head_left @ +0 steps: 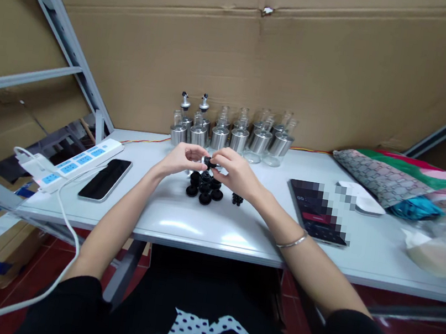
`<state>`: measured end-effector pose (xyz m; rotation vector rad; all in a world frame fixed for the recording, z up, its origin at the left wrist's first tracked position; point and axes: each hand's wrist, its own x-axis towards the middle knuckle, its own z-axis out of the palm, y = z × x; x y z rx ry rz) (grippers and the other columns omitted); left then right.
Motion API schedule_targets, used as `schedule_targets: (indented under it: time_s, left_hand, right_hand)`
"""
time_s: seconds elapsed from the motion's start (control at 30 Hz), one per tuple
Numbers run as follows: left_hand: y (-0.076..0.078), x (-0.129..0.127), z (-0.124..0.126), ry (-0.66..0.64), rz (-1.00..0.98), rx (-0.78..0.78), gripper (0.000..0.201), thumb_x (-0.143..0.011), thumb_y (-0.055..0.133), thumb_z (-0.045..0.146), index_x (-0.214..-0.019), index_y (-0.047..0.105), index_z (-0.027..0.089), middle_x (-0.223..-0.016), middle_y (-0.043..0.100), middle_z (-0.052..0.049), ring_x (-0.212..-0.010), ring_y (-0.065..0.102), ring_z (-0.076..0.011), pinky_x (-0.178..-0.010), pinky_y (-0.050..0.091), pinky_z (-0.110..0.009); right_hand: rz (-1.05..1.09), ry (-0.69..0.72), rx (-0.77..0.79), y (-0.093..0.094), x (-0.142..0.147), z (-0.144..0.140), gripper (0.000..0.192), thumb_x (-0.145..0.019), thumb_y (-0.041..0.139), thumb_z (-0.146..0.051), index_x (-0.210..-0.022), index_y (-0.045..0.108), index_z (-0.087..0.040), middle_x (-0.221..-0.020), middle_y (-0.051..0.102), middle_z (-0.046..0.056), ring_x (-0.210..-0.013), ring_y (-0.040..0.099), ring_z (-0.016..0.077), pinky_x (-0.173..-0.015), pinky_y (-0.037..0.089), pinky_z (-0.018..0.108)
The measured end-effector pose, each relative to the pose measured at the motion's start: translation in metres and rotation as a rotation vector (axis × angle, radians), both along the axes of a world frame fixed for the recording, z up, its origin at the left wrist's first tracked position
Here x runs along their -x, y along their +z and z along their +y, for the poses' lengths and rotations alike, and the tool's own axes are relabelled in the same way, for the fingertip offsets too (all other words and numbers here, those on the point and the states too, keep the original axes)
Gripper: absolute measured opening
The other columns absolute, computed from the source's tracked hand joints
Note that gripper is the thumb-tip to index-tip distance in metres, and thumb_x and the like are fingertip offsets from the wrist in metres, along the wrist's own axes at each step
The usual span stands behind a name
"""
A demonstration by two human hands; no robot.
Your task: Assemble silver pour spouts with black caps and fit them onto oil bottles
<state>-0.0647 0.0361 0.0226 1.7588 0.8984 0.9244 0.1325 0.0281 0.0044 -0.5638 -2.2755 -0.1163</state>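
Both hands meet over the middle of the table. Between my left hand [184, 159] and my right hand [236, 173] is a small pourer spout [208, 162], part silver and part black, pinched from both sides. Fingers hide some of it. Just below lies a pile of black ribbed stoppers [205, 188], and a cluster of tiny black caps [237, 199] sits to its right. Behind the hands stand several glass bottles [239, 138] with steel sleeves. Two at the back left carry pourers [204, 103] with black tips; the other necks look bare.
A power strip [80, 165] with a white cable and a dark phone [105, 179] lie at the left. To the right are a larger phone [317, 212], a white device [360, 199], a patterned bag [397, 176] and a tape roll [441, 250]. Cardboard [223, 50] walls the back.
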Motion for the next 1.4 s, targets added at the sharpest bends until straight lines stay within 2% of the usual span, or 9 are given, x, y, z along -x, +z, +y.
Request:
schedule_targets:
  time_s: [0.13,0.27,0.47,0.67,0.8,0.9,1.0,1.2,1.4]
  left_hand:
    - [-0.005,-0.002,0.003,0.005,0.01,-0.06,0.034,-0.056,0.074,0.028,-0.084,0.061,0.013,-0.058,0.047,0.005,-0.052,0.041,-0.0054,-0.048,0.034,-0.019]
    - [-0.01,-0.006,0.006,0.062,0.019,-0.2,0.028,-0.059,0.069,0.028,-0.08,0.058,0.015,-0.064,0.049,0.005,-0.051,0.032,-0.0039,-0.046,0.027,-0.018]
    - [-0.012,-0.007,0.008,0.129,0.014,-0.302,0.024,-0.063,0.065,0.031,-0.079,0.056,0.015,-0.07,0.053,0.003,-0.055,0.041,-0.006,-0.051,0.032,-0.02]
    - [-0.016,-0.012,0.006,0.115,-0.006,-0.31,0.022,-0.068,0.066,0.03,-0.082,0.057,0.015,-0.071,0.056,0.003,-0.055,0.046,-0.0063,-0.052,0.035,-0.02]
    - [-0.019,-0.015,0.005,0.089,0.013,-0.329,0.02,-0.07,0.067,0.03,-0.082,0.061,0.015,-0.073,0.06,0.001,-0.06,0.05,-0.0079,-0.055,0.036,-0.021]
    - [-0.02,-0.015,0.005,0.055,0.004,-0.359,0.017,-0.073,0.066,0.029,-0.082,0.065,0.014,-0.08,0.064,-0.002,-0.072,0.056,-0.0116,-0.064,0.041,-0.023]
    - [-0.021,-0.013,0.007,0.03,-0.023,-0.392,0.014,-0.076,0.065,0.029,-0.08,0.066,0.015,-0.087,0.067,-0.004,-0.082,0.059,-0.0144,-0.073,0.044,-0.026]
    - [-0.023,-0.012,0.009,0.032,-0.051,-0.359,0.02,-0.075,0.067,0.034,-0.082,0.067,0.015,-0.094,0.068,-0.006,-0.09,0.061,-0.0173,-0.081,0.045,-0.029]
    - [-0.017,-0.012,0.007,0.018,-0.102,-0.2,0.04,-0.068,0.074,0.038,-0.098,0.064,0.014,-0.101,0.067,-0.007,-0.087,0.062,-0.0166,-0.077,0.049,-0.028]
  right_hand:
    - [0.033,0.015,0.031,0.0,0.001,-0.002,0.014,-0.087,0.044,-0.016,-0.085,0.057,-0.021,-0.093,0.061,0.009,-0.086,0.054,0.0205,-0.074,0.046,0.035]
    - [0.131,0.062,0.116,0.001,0.002,-0.005,0.014,-0.085,0.05,-0.02,-0.097,0.056,-0.021,-0.1,0.06,0.009,-0.095,0.056,0.0214,-0.083,0.047,0.038]
    - [0.196,-0.06,0.187,0.0,0.005,-0.008,0.013,-0.085,0.051,-0.024,-0.096,0.055,-0.019,-0.094,0.061,0.01,-0.091,0.057,0.0212,-0.081,0.046,0.036]
    - [0.357,-0.177,0.484,0.0,0.008,-0.006,0.014,-0.083,0.054,-0.031,-0.087,0.058,-0.018,-0.084,0.065,0.005,-0.077,0.059,0.0169,-0.067,0.044,0.028]
    - [0.336,-0.205,0.664,0.0,0.007,-0.004,0.03,-0.085,0.05,-0.042,-0.071,0.059,-0.017,-0.068,0.063,0.002,-0.064,0.054,0.0138,-0.062,0.04,0.026]
    - [0.322,-0.212,0.687,-0.001,0.007,-0.003,0.042,-0.086,0.046,-0.052,-0.067,0.059,-0.017,-0.063,0.061,0.001,-0.06,0.051,0.0124,-0.059,0.037,0.025]
    - [0.34,-0.205,0.736,-0.001,0.007,-0.003,0.043,-0.081,0.05,-0.057,-0.072,0.061,-0.016,-0.065,0.063,0.001,-0.06,0.051,0.0122,-0.058,0.038,0.025]
    - [0.379,-0.186,0.827,-0.002,0.008,-0.002,0.03,-0.08,0.052,-0.044,-0.077,0.061,-0.017,-0.067,0.064,0.001,-0.06,0.054,0.0129,-0.06,0.041,0.026]
    - [0.44,-0.223,0.651,-0.002,0.009,-0.005,0.015,-0.076,0.056,-0.031,-0.081,0.06,-0.017,-0.073,0.066,0.002,-0.067,0.059,0.015,-0.066,0.045,0.028]
